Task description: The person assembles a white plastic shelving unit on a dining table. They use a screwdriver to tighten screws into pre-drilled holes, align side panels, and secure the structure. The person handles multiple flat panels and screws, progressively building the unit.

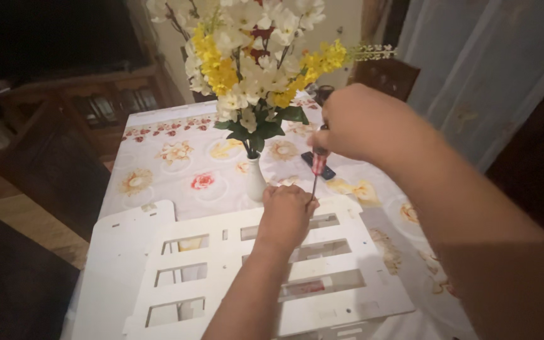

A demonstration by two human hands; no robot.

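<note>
My right hand [363,123] grips the red handle of a screwdriver [316,173] held upright, its thin shaft pointing down at a white slotted panel [341,302] lying flat on the table. My left hand [286,213] rests knuckles-up on the panel's far edge, right beside the screwdriver tip. The tip itself is hidden behind my left hand. Whether my left hand pinches anything is not visible.
A white vase [254,179] of yellow and white flowers [253,56] stands just beyond my left hand. A dark remote-like object [325,170] lies behind the screwdriver. The table wears a floral cloth [177,157]. Dark wooden chairs [51,170] stand at the left, curtains [480,69] at the right.
</note>
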